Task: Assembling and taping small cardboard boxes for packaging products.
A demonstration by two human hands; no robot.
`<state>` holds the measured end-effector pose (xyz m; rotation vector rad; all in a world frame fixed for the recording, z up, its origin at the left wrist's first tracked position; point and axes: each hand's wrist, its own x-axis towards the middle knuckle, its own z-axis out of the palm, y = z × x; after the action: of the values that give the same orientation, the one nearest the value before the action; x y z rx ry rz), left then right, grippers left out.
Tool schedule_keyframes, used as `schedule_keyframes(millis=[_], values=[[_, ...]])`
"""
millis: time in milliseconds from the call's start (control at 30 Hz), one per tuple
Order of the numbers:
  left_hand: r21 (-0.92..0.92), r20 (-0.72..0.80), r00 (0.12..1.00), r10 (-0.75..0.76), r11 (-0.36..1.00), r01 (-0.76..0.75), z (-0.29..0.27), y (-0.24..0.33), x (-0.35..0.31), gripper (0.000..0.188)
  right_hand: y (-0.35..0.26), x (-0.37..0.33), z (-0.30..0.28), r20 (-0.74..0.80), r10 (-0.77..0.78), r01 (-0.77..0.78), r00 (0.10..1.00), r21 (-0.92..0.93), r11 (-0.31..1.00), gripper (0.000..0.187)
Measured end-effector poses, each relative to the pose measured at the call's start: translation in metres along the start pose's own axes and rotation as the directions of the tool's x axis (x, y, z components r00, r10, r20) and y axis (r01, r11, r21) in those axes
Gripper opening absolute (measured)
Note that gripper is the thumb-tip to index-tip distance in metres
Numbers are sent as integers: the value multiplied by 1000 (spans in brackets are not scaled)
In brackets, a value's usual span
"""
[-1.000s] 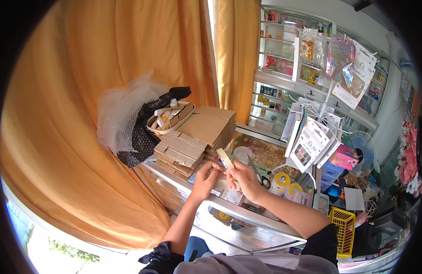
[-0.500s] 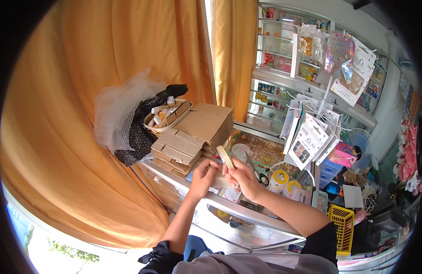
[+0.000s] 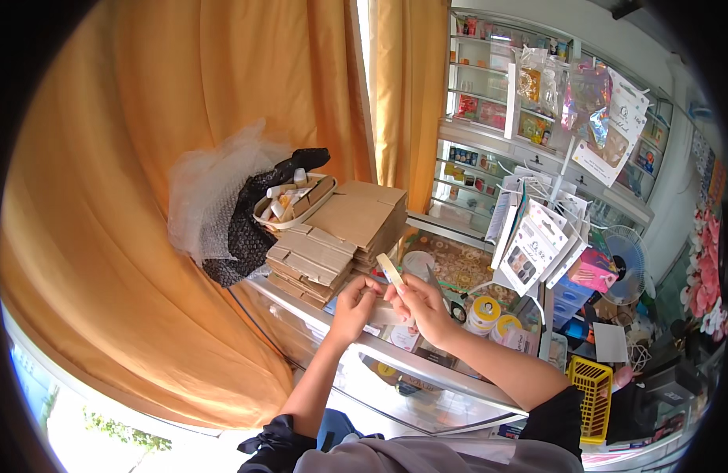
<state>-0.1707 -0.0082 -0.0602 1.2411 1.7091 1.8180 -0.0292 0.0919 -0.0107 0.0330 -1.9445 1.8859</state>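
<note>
Above the front edge of the glass counter (image 3: pixel 451 356), my two hands are close together. My right hand (image 3: pixel 427 309) is closed around a narrow, pale yellow roll of tape (image 3: pixel 389 270), seen almost edge-on and tilted up. Beside it, my left hand (image 3: pixel 353 312) is closed, thumb and fingertips pressed together; what they pinch is too small to make out. A pale flat strip (image 3: pixel 388 316) shows below and between the hands. Just past my right hand lie scissors (image 3: pixel 457 312), partly hidden.
Left of my hands are stacked flat cardboard boxes (image 3: pixel 364 211), a basket of bottles (image 3: pixel 301 214) and black bubble wrap (image 3: pixel 236 252). To the right stand yellow-lidded jars (image 3: pixel 485 312), a display rack of white packs (image 3: pixel 529 244) and a yellow basket (image 3: pixel 591 398).
The whole view has shifted slightly. My hands keep nearly the same pose, with the tape roll still held in the right one.
</note>
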Motion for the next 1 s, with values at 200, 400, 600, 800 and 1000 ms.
schedule_keyframes(millis=[200,400,600,800,1000], values=[[-56,-43,999,15,998,-18,1,-2,1,13,1,4,6,32,-94,93,995,27,995,24],[-22,-12,999,32,999,-32,2,0,0,12,8,2,0,61,-108,108,992,-5,994,16],[0,-15,999,53,999,-53,2,-1,1,12,8,2,0,35,-102,102,994,7,995,14],[8,-18,999,28,1000,-27,1,0,0,13,5,1,1,45,-78,80,996,-43,996,14],[-12,-25,999,30,999,-30,1,-1,1,12,4,1,1,41,-64,65,997,-37,997,16]])
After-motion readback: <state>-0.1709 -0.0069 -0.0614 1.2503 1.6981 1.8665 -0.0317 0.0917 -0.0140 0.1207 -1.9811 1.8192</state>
